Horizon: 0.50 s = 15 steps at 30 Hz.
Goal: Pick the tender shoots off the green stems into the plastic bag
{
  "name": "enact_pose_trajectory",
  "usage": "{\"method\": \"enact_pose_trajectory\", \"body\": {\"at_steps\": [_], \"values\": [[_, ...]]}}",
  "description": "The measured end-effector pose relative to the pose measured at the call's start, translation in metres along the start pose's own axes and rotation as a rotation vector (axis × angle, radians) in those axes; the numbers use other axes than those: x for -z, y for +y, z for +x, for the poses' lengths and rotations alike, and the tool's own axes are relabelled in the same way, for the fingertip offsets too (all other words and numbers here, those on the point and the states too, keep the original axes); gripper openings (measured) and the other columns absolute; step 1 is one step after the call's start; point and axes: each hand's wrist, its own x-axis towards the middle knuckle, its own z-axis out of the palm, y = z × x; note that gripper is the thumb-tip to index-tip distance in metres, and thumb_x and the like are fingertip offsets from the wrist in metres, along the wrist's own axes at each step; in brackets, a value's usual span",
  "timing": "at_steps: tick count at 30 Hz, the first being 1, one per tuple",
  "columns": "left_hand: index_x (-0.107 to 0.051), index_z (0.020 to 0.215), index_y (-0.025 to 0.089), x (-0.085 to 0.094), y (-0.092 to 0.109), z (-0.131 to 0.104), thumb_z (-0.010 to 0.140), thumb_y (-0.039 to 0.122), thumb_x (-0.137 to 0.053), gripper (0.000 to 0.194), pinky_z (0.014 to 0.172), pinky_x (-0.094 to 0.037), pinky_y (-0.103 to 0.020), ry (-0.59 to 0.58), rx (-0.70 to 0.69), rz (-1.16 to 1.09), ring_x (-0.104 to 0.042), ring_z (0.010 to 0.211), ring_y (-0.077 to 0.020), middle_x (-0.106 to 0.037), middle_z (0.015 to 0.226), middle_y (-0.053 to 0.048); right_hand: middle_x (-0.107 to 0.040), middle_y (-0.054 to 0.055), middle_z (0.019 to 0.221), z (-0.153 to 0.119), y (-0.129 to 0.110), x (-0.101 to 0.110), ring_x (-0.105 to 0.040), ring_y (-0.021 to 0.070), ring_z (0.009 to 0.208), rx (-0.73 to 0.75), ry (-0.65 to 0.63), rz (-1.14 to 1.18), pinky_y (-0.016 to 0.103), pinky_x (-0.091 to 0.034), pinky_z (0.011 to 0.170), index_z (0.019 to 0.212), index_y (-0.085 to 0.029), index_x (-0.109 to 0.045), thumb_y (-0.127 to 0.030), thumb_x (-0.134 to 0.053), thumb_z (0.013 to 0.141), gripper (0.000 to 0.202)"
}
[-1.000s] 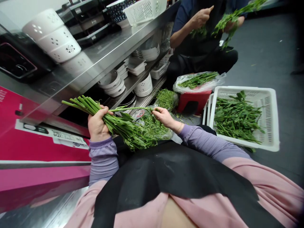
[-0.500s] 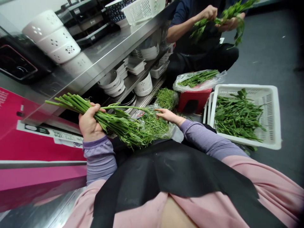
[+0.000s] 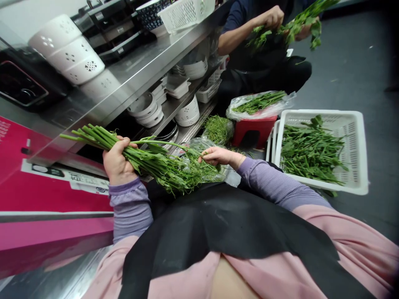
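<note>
My left hand [image 3: 120, 161] is wrapped round a bunch of leafy greens [image 3: 152, 168], its cut stems pointing left and its leaves and thin tendrils hanging to the right. One longer green stem [image 3: 168, 144] arches out of the bunch toward my right hand [image 3: 218, 156]. There my thumb and fingers are pinched together on the stem's thin tip. Below and behind that hand, a clear plastic bag [image 3: 199, 144] with loose green trimmings is partly hidden by the leaves.
A white basket [image 3: 361, 153] with picked greens stands at the right. Bagged stems [image 3: 258, 101] lie on a red stool [image 3: 254, 131], beside another heap of trimmings [image 3: 217, 129]. Steel shelves [image 3: 156, 66] with white dishes run along the left. A co-worker's hands [image 3: 274, 17] hold greens opposite.
My right hand has come slightly down and left, and its fingers have closed on the stem tip. My left hand keeps its grip, almost unmoved. The co-worker's hands have shifted a little.
</note>
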Motion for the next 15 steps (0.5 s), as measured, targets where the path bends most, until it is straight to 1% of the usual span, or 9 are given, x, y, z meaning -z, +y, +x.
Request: {"method": "enact_pose_trajectory", "body": {"at_steps": [2, 4, 6, 8, 10, 11, 13, 15], "values": [[-0.051, 0.070, 0.014, 0.002, -0.002, 0.002, 0.054, 0.002, -0.060, 0.022, 0.043, -0.044, -0.022, 0.000, 0.012, -0.002, -0.054, 0.043, -0.0089, -0.053, 0.053, 0.007, -0.036, -0.009, 0.049, 0.000, -0.005, -0.008, -0.026, 0.0025, 0.040, -0.006, -0.045, -0.081, 0.017, -0.017, 0.038, 0.099, -0.009, -0.062, -0.041, -0.066, 0.077, 0.039], [-0.051, 0.071, 0.015, 0.004, -0.003, 0.004, 0.054, 0.003, -0.060, 0.022, 0.044, -0.044, -0.022, 0.004, 0.027, 0.001, -0.055, 0.044, -0.0097, -0.054, 0.053, 0.007, -0.037, -0.009, 0.048, 0.002, -0.007, -0.015, -0.028, 0.0028, 0.040, -0.015, -0.012, -0.145, 0.016, -0.018, 0.038, 0.100, -0.011, -0.060, -0.037, -0.066, 0.077, 0.035], [-0.051, 0.071, 0.015, 0.005, -0.003, 0.005, 0.054, 0.003, -0.060, 0.022, 0.044, -0.045, -0.023, 0.005, 0.030, 0.005, -0.055, 0.045, -0.0101, -0.053, 0.052, 0.007, -0.038, -0.010, 0.048, 0.007, -0.006, -0.020, -0.029, 0.0029, 0.039, -0.016, 0.082, -0.159, 0.016, -0.018, 0.038, 0.096, -0.013, -0.057, -0.034, -0.067, 0.076, 0.030], [-0.051, 0.071, 0.015, 0.005, -0.001, 0.003, 0.055, 0.004, -0.060, 0.021, 0.045, -0.046, -0.023, -0.003, 0.026, 0.008, -0.055, 0.045, -0.0104, -0.052, 0.052, 0.006, -0.039, -0.010, 0.048, 0.012, -0.003, -0.021, -0.029, 0.0031, 0.038, 0.011, 0.197, -0.112, 0.016, -0.018, 0.037, 0.093, -0.016, -0.053, -0.030, -0.066, 0.074, 0.027], [-0.052, 0.071, 0.015, 0.004, 0.003, 0.000, 0.055, 0.004, -0.060, 0.021, 0.044, -0.046, -0.023, -0.012, 0.028, 0.002, -0.055, 0.045, -0.0104, -0.053, 0.053, 0.006, -0.037, -0.012, 0.047, 0.017, 0.002, -0.020, -0.027, 0.0035, 0.036, 0.059, 0.299, -0.047, 0.016, -0.018, 0.036, 0.095, -0.018, -0.051, -0.028, -0.065, 0.073, 0.028], [-0.052, 0.071, 0.014, 0.002, 0.005, -0.001, 0.056, 0.004, -0.059, 0.021, 0.044, -0.046, -0.023, -0.011, 0.032, -0.003, -0.055, 0.045, -0.0101, -0.054, 0.054, 0.006, -0.036, -0.012, 0.045, 0.019, 0.004, -0.018, -0.027, 0.0038, 0.036, 0.076, 0.330, -0.030, 0.016, -0.018, 0.036, 0.098, -0.018, -0.051, -0.026, -0.064, 0.072, 0.030], [-0.052, 0.072, 0.015, 0.000, 0.008, -0.004, 0.056, 0.003, -0.059, 0.021, 0.045, -0.046, -0.023, -0.003, 0.046, -0.017, -0.054, 0.045, -0.0094, -0.055, 0.056, 0.007, -0.035, -0.012, 0.044, 0.021, 0.008, -0.015, -0.027, 0.0043, 0.035, 0.060, 0.315, -0.041, 0.016, -0.018, 0.036, 0.103, -0.017, -0.053, -0.023, -0.062, 0.071, 0.034], [-0.051, 0.073, 0.015, -0.002, 0.009, -0.005, 0.056, 0.002, -0.058, 0.022, 0.045, -0.046, -0.023, 0.012, 0.056, -0.027, -0.054, 0.044, -0.0088, -0.055, 0.056, 0.007, -0.035, -0.011, 0.044, 0.021, 0.010, -0.012, -0.027, 0.0042, 0.036, -0.003, 0.249, -0.068, 0.017, -0.019, 0.037, 0.103, -0.015, -0.057, -0.022, -0.062, 0.070, 0.034]]}}
